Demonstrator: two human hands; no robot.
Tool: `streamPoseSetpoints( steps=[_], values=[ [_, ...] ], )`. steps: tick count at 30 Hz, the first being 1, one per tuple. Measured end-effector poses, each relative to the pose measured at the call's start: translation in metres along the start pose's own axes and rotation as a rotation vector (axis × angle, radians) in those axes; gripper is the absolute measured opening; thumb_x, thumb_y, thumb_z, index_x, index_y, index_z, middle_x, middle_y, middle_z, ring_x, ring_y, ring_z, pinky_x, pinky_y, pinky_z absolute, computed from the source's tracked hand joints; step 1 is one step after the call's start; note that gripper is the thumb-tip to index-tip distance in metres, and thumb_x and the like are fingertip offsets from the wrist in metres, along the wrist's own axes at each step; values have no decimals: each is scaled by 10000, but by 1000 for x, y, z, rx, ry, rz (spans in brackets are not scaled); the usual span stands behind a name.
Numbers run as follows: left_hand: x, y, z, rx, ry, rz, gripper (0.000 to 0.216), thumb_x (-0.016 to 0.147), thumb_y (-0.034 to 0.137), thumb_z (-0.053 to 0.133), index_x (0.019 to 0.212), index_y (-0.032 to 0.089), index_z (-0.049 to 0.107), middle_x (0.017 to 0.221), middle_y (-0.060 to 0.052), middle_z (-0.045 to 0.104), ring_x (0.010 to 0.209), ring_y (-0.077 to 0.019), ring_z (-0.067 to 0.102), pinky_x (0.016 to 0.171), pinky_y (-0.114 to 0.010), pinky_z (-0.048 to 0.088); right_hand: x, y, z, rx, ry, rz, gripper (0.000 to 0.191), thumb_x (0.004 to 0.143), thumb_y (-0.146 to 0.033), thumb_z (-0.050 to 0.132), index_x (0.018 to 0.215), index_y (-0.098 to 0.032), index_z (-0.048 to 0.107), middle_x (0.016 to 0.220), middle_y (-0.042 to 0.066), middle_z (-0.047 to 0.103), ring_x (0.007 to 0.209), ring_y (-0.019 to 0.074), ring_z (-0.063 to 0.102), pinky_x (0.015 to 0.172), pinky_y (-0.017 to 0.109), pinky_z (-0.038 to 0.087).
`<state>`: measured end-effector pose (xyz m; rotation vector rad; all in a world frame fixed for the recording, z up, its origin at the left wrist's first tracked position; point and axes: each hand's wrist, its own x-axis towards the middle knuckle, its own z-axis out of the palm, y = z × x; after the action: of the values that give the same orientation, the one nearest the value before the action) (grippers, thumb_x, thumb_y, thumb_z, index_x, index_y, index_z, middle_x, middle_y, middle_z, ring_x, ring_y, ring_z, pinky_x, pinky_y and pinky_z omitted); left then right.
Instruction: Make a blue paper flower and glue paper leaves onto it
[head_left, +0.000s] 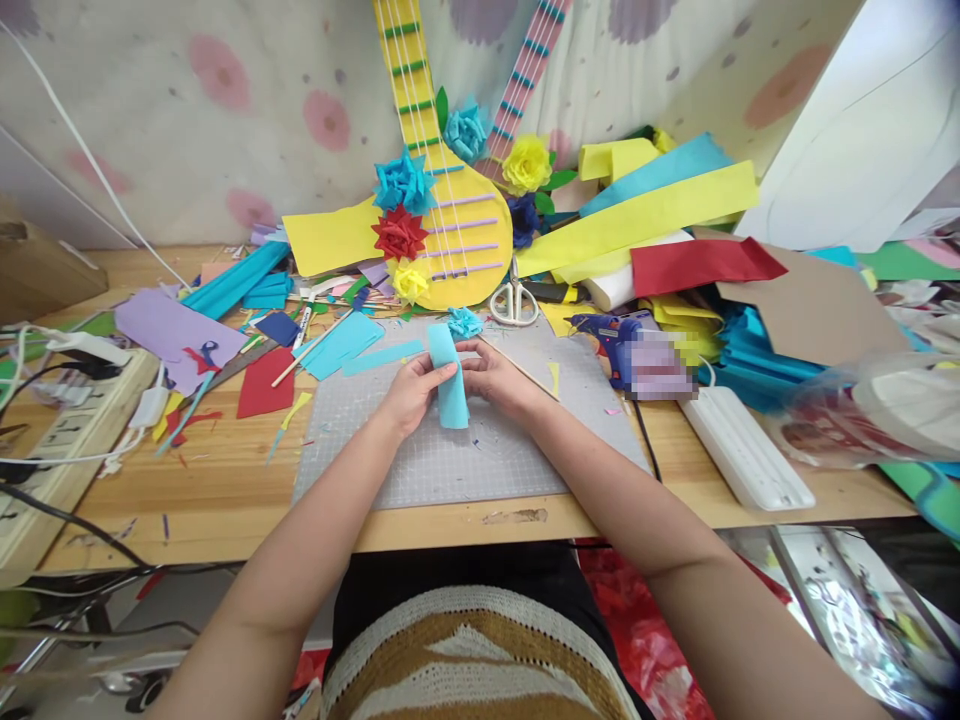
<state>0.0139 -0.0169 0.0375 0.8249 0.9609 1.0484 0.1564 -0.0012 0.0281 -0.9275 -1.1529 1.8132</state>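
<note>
Above the grey cutting mat point(360, 450), a folded light blue crepe paper strip point(451, 395) stands upright between my hands. My left hand point(412, 395) is closed on it, thumb pressed across its front. From the other side, my right hand point(496, 382) grips its right edge with curled fingers, partly hidden behind the paper. Just beyond my hands lies a small blue paper flower point(465, 321), with a thin wooden stick point(517, 365) slanting away from it to the right. Flat blue paper pieces point(341, 345) lie left of my hands.
A yellow paper guitar point(480, 235) with paper flowers leans at the back. White-handled scissors point(514, 302) lie before it. To the right are a blue glue gun point(615, 345), a white power strip point(746, 445) and coloured paper. Another power strip point(71, 450) with cables sits left.
</note>
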Motion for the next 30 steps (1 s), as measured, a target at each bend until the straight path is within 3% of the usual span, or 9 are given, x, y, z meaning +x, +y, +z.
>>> streamPoseSetpoints(
  steps=[6,13,23,26,30],
  values=[
    [3,-2,-3,48,137,99,280,524,293,749,726,153,617,697,16,627,663,-112,554,684,-248,424,2,-2,-2,0,38,-70,405,601,-259,712,917,-208,465,841,-7,633,738,121,612,746,307,481],
    [5,-12,-2,305,259,219,260,565,319,698,729,144,599,696,7,595,658,-117,518,627,-233,403,2,0,-8,-81,-15,-42,411,603,-263,727,928,-198,484,764,-18,608,705,117,597,728,316,496],
    [6,-13,-3,281,209,169,252,550,322,701,681,142,582,652,17,566,607,-100,488,604,-228,384,2,1,-9,-124,-42,0,443,602,-259,730,941,-206,449,773,-15,611,692,112,599,730,325,513],
    [3,-7,-4,350,193,180,237,567,322,676,679,143,570,656,22,551,607,-98,476,593,-227,372,1,-4,-12,-155,17,-91,474,602,-304,730,975,-218,450,878,8,571,753,128,588,690,316,524],
    [0,7,-12,688,51,105,174,585,280,628,651,158,523,591,47,464,562,-94,420,541,-225,321,-4,-16,-21,-237,68,-275,476,713,-401,629,1117,-264,417,1085,53,496,941,160,545,734,323,514]
  ],
)
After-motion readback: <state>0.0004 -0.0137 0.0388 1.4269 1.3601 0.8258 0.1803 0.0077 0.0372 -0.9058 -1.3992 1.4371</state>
